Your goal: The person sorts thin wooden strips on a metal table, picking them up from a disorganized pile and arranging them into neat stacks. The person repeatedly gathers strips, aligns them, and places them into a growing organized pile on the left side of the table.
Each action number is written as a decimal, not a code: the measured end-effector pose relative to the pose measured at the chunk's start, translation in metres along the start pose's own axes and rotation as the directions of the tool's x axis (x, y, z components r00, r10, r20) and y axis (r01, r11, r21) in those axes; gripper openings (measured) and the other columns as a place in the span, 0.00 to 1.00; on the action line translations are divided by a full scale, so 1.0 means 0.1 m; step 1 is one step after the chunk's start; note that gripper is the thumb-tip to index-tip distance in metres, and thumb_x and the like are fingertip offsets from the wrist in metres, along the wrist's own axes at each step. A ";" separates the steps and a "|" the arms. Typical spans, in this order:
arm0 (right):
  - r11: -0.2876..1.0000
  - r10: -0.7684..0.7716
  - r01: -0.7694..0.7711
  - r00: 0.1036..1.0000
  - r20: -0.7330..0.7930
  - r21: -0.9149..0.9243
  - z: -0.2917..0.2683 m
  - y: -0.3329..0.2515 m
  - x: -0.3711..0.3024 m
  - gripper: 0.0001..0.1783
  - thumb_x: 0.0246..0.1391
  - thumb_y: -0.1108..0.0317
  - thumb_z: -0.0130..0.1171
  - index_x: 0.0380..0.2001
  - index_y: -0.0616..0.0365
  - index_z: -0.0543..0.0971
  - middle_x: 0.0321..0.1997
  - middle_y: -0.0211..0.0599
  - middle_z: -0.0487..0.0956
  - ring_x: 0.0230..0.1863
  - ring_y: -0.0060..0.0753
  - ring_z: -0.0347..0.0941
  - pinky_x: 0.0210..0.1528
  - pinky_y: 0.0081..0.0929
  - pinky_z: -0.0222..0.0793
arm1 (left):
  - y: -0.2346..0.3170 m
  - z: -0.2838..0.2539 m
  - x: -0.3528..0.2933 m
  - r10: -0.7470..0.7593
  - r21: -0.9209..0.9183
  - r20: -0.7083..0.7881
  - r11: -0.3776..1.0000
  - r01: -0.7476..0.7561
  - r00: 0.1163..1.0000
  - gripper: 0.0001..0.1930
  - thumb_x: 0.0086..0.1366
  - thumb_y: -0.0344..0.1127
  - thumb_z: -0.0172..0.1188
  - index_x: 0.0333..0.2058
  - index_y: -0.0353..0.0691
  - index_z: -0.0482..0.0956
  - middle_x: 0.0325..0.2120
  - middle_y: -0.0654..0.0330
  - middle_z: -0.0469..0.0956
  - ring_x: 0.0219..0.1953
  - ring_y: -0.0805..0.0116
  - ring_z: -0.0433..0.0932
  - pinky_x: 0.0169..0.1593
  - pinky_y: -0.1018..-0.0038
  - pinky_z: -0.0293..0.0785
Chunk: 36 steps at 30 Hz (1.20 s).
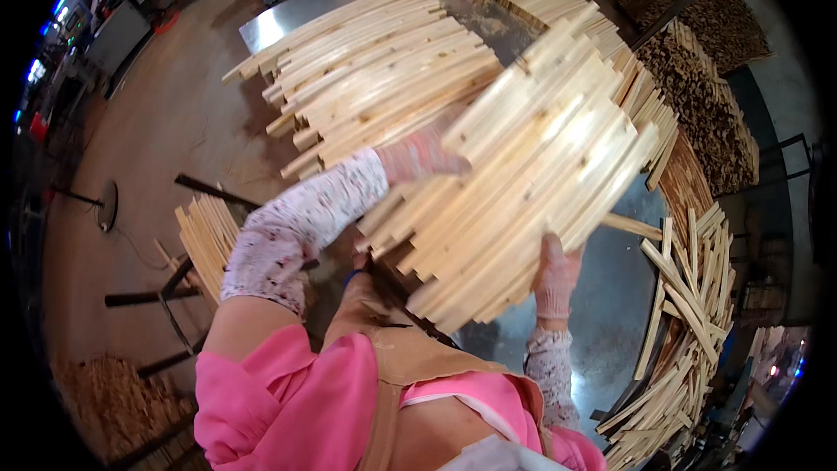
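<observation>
A wide batch of pale wooden strips (532, 148), side by side with uneven ends, is held tilted between my two hands above the metal table. My left hand (425, 155), in a light knitted glove and a flowered sleeve cover, grips its left edge; some fingers are hidden and blurred. At the near right edge, my gloved right hand (556, 279) clasps the strips with the thumb on top and the other fingers out of sight. Beyond my left hand lies another layer of similar strips (375, 70) on the table.
The metal table (514, 353) shows beneath the batch. More strips (641, 96) lie along its right side, with a loose heap (689, 314) nearer me. Stacked wood (702, 105) stands at far right. A dark metal frame with strips (209, 240) stands left, above wood scraps (122, 401).
</observation>
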State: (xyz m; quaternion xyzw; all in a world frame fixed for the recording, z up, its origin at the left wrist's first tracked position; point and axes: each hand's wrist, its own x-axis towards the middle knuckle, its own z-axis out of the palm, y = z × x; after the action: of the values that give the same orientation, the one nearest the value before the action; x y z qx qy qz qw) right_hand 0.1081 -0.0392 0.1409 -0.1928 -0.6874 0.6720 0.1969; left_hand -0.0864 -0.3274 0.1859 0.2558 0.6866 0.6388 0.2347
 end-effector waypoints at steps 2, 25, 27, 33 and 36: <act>1.000 -0.026 0.026 0.999 0.025 0.001 0.85 -0.12 0.28 0.34 0.65 0.68 0.65 0.70 0.68 0.66 0.63 0.48 0.79 0.59 0.39 0.78 0.64 0.35 0.75 | 0.24 -0.86 0.14 0.004 0.065 -0.011 0.998 -0.003 1.000 0.62 0.56 0.47 0.80 0.81 0.38 0.48 0.79 0.43 0.56 0.81 0.54 0.52 0.82 0.62 0.45; 0.572 0.307 0.164 0.866 0.395 -0.804 3.04 -0.21 2.58 0.32 0.65 0.41 0.57 0.61 0.55 0.81 0.61 0.46 0.83 0.56 0.50 0.81 0.61 0.42 0.76 | -1.07 -4.61 0.96 -0.222 0.806 -0.456 0.307 0.506 0.862 0.50 0.72 0.68 0.58 0.81 0.46 0.52 0.77 0.42 0.61 0.80 0.46 0.57 0.80 0.57 0.55; 0.327 -0.069 0.303 0.952 0.297 -0.895 2.65 0.15 3.12 0.33 0.64 0.41 0.59 0.61 0.54 0.82 0.62 0.47 0.83 0.58 0.48 0.81 0.63 0.41 0.76 | -1.05 -4.36 0.89 0.067 0.893 -0.446 -0.031 0.449 0.892 0.48 0.72 0.66 0.59 0.80 0.45 0.53 0.77 0.42 0.62 0.79 0.46 0.58 0.79 0.55 0.56; 0.455 0.195 0.257 0.905 0.377 -0.853 2.03 0.63 3.89 0.37 0.59 0.40 0.64 0.61 0.57 0.83 0.59 0.50 0.85 0.62 0.52 0.80 0.67 0.41 0.74 | -0.89 -1.84 0.21 0.255 0.867 0.041 0.472 -0.162 0.966 0.42 0.66 0.45 0.74 0.74 0.35 0.67 0.72 0.44 0.70 0.74 0.44 0.68 0.77 0.49 0.62; 0.516 0.216 0.227 0.898 0.383 -0.826 2.05 0.56 3.90 0.38 0.61 0.38 0.63 0.63 0.56 0.82 0.62 0.50 0.84 0.64 0.52 0.80 0.68 0.39 0.73 | -1.19 -0.98 -0.02 0.326 0.893 -0.039 0.435 -0.113 0.945 0.42 0.68 0.53 0.68 0.74 0.36 0.67 0.71 0.47 0.71 0.73 0.45 0.69 0.75 0.49 0.63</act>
State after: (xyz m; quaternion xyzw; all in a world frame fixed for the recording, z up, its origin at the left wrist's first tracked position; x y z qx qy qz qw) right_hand -0.3312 -0.0048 0.0856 -0.1050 -0.9536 0.2700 -0.0821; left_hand -0.1543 -0.4090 0.0742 0.3598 0.8971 0.2404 -0.0887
